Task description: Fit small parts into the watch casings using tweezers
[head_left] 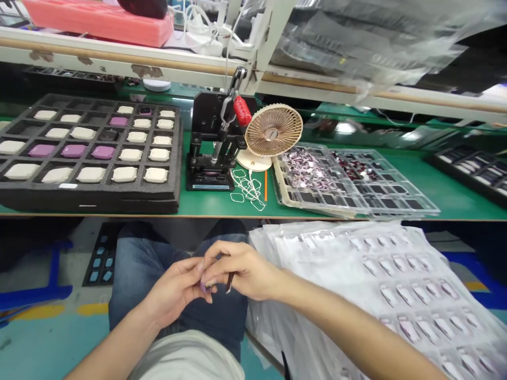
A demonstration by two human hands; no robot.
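Observation:
Over my lap, my left hand (173,289) pinches a small purple part (205,286), mostly hidden behind the fingers. My right hand (243,269) meets it from the right, fingertips closed on the same part. A thin dark stick-like tool (229,283) pokes out below the right hand's curled fingers; its kind cannot be made out. Ahead on the green bench (214,203) stands a black hand press (216,142) with a red-gripped lever. White ring-shaped gaskets (247,187) lie in a loose tangle beside it, along with an orange stick (265,186).
A black foam tray (158,192) of cream and purple cases fills the bench's left. A small fan (273,132) stands right of the press. Clear plastic trays (356,203) hold small pieces. Sheets of bagged parts (336,274) lie at my right, below the bench edge.

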